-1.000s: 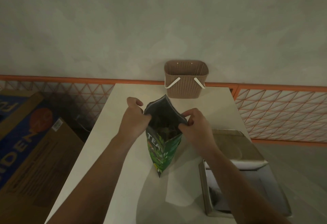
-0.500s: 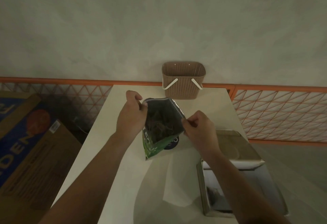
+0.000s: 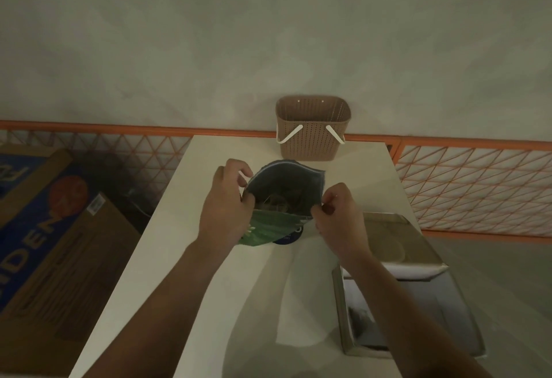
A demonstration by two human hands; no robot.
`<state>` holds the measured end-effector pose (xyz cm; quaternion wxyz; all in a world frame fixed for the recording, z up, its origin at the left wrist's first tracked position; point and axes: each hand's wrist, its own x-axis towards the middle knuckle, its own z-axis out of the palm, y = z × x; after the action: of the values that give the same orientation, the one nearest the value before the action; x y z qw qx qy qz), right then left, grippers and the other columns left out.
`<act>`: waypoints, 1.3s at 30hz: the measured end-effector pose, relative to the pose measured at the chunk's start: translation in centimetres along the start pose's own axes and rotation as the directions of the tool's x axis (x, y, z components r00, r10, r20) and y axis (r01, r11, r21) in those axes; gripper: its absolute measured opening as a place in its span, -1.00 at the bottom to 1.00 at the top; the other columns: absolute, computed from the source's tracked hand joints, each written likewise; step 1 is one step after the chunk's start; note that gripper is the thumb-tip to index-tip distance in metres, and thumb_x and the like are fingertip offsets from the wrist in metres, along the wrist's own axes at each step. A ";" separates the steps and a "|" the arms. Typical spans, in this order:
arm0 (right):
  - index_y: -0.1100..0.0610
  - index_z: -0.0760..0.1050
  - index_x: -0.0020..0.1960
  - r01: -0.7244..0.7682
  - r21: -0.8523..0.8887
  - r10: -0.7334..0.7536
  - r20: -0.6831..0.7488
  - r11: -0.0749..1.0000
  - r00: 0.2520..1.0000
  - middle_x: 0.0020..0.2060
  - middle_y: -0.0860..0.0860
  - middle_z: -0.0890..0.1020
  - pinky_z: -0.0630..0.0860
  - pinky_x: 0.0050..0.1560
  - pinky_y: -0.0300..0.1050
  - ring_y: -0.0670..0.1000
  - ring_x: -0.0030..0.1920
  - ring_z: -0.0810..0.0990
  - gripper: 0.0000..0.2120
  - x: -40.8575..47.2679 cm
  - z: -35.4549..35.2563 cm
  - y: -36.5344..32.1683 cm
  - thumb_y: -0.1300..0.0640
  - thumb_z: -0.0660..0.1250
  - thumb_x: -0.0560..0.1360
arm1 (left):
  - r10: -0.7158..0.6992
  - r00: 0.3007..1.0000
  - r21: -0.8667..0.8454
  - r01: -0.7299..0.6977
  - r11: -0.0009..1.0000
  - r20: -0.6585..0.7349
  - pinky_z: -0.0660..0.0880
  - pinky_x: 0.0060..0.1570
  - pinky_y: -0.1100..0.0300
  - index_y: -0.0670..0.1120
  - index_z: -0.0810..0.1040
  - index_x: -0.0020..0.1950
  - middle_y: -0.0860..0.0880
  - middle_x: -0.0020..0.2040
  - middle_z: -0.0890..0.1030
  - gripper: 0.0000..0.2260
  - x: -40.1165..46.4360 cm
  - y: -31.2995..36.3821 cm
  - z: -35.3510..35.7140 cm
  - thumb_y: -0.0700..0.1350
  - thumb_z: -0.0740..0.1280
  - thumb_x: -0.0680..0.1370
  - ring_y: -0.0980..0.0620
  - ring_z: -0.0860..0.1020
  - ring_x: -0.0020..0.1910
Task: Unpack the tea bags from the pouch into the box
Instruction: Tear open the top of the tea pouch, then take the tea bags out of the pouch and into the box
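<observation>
Both hands, left hand (image 3: pixel 228 213) and right hand (image 3: pixel 339 222), pinch the pouch (image 3: pixel 283 195) mouth edges wide

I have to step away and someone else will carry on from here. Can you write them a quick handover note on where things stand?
Left hand pinches the left edge of the green tea pouch; right hand pinches the right edge. Together they hold its mouth spread open above the table.
Tea bags show dimly inside the pouch.
The open box sits at the table's near right, lid flipped back; something dark lies inside, too dim to identify.
Done: pouch opened.
Left: move the tea bags into the box.
</observation>
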<state>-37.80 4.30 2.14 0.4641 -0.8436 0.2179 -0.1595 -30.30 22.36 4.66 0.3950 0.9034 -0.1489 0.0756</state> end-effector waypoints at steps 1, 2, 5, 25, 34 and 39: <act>0.06 0.36 -0.05 0.014 -0.005 -0.014 -0.008 1.000 1.000 -0.30 -0.07 0.50 0.55 -0.27 -0.13 -0.03 -0.28 0.53 -0.86 -0.1 0.0 0.0 0.19 0.33 0.52 | 0.035 0.999 0.048 -0.034 0.998 -0.026 0.41 -0.31 0.33 0.01 0.48 0.08 0.00 0.03 0.48 -0.77 -0.3 0.0 0.0 -0.28 0.38 0.54 0.04 0.54 -0.23; 0.06 0.37 -0.05 0.025 -0.010 -0.025 -0.013 1.000 1.000 -0.30 -0.09 0.49 0.54 -0.29 -0.15 -0.04 -0.29 0.53 -0.87 -0.2 0.0 0.1 0.18 0.33 0.53 | 0.061 0.997 0.078 -0.058 0.995 -0.040 0.43 -0.30 0.31 0.04 0.53 0.01 0.02 0.06 0.50 -0.82 -0.6 -0.1 0.1 -0.24 0.40 0.54 0.05 0.56 -0.21; 0.06 0.37 -0.03 0.043 -0.017 -0.044 -0.022 0.999 0.999 -0.30 -0.12 0.49 0.47 -0.32 -0.27 -0.07 -0.29 0.53 -0.87 -0.6 0.0 0.5 0.12 0.33 0.55 | 0.061 0.997 -0.033 -0.062 0.998 -0.040 0.62 -0.18 0.13 0.09 0.64 -0.07 0.08 0.05 0.58 -0.83 -1.5 -1.0 0.6 -0.21 0.41 0.56 0.07 0.61 -0.09; 0.00 0.68 -0.02 0.506 -0.323 -0.470 0.189 0.799 0.862 -0.11 -0.03 0.65 0.58 0.00 -0.08 -0.01 -0.10 0.60 -0.89 -2.1 -0.1 -0.8 0.09 0.39 0.50 | -0.153 0.962 -0.330 0.072 0.941 -0.227 0.64 -0.18 -0.11 0.13 0.52 -0.11 0.05 -0.12 0.58 -0.89 -5.9 -0.5 3.7 -0.02 0.37 0.60 0.05 0.60 -0.10; 0.10 0.45 0.28 0.451 -0.579 -0.056 0.572 0.679 0.818 0.21 0.11 0.50 0.40 0.32 0.03 0.14 0.23 0.46 -0.69 1.3 4.3 0.7 0.06 0.23 0.57 | -0.100 0.946 -0.155 0.054 0.987 -0.308 0.56 -0.17 0.14 -0.03 0.58 -0.04 0.07 -0.10 0.57 -0.85 -6.7 0.6 4.5 0.03 0.36 0.60 0.10 0.55 -0.13; 0.10 0.50 0.25 0.475 -0.596 -0.040 0.596 0.647 0.802 0.24 0.11 0.49 0.42 0.29 0.02 0.14 0.24 0.47 -0.73 1.6 4.9 2.6 0.14 0.19 0.58 | -0.098 0.948 -0.124 0.062 0.990 -0.304 0.56 -0.21 0.14 -0.02 0.60 -0.04 0.05 -0.17 0.55 -0.84 -6.6 0.2 4.0 0.06 0.36 0.59 0.06 0.53 -0.21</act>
<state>-34.68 5.72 -2.56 0.1064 -0.9880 -0.0033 0.1121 -36.52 20.66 0.39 0.4668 0.8618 -0.0523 0.1916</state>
